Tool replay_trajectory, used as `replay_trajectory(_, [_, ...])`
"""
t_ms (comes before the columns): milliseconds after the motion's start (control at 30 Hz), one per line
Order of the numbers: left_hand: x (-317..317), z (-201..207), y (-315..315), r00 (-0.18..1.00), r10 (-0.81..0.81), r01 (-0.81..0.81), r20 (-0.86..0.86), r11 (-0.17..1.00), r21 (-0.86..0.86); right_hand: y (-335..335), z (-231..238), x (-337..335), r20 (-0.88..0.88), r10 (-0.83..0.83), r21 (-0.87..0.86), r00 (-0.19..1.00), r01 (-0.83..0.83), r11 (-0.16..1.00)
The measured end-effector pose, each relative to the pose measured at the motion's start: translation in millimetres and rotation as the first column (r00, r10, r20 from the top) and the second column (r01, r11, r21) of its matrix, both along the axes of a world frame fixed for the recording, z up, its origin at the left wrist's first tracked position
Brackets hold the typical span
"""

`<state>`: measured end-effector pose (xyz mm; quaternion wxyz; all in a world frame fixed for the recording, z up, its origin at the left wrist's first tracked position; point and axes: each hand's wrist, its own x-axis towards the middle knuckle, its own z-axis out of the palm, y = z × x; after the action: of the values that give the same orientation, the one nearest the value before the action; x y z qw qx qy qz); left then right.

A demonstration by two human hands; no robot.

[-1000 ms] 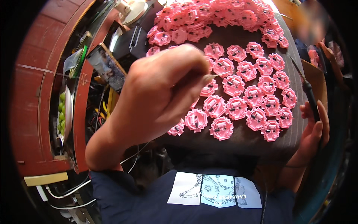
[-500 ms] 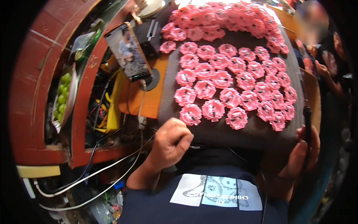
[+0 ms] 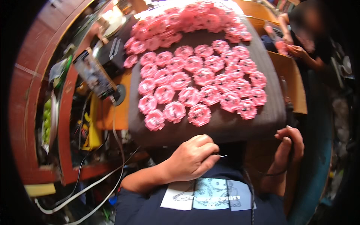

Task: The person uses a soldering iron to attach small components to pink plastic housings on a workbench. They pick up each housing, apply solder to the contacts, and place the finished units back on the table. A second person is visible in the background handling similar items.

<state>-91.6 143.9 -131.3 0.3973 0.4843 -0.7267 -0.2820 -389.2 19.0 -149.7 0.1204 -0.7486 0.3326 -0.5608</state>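
Observation:
In front of my shirt, my left hand (image 3: 195, 157) is closed, thumb against fingers, with a thin pale wire (image 3: 223, 156) sticking out of the pinch. At the right front corner of the dark padded board, my right hand (image 3: 290, 146) curls around a slim black tool (image 3: 289, 107) with a cord trailing below; blur and the fingers hide its exact kind. Pink flower-shaped pieces (image 3: 189, 96) with small dark parts at their centres lie in rows on the dark board (image 3: 210, 133). Neither hand touches them.
A heap of similar pink pieces (image 3: 187, 18) covers the board's far end. To the left are a phone on a stand (image 3: 95, 73), a yellow holder (image 3: 93, 131), white cables (image 3: 82, 180) and green fruit (image 3: 47, 120). Another person's hands (image 3: 296, 50) work at far right beside a cardboard box (image 3: 290, 82).
The whole view has shifted, so the board sits further left. My left hand has moved right, from the board's near left corner to its front middle, and the thin wire now shows.

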Motion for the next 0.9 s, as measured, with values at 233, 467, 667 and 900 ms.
replay_trajectory(233, [43,-12,67,0.991,0.13,-0.132,0.026,0.953,0.271,-3,-22,-25,0.116,0.073,0.111,0.991,-0.086,0.99])
replay_trajectory(467, [111,-108,156,0.277,0.952,-0.786,-0.132,0.303,0.539,-13,-29,-11,0.111,0.166,0.115,0.98,-0.179,0.977])
replay_trajectory(667, [139,-138,143,0.038,0.953,-0.807,-0.301,0.207,0.553,10,2,26,0.125,0.208,0.12,0.97,-0.223,0.967])
replay_trajectory(900, [178,-198,120,0.246,0.964,-0.946,-0.104,0.262,0.19,16,-5,6,0.094,0.112,0.08,0.989,-0.12,0.99])
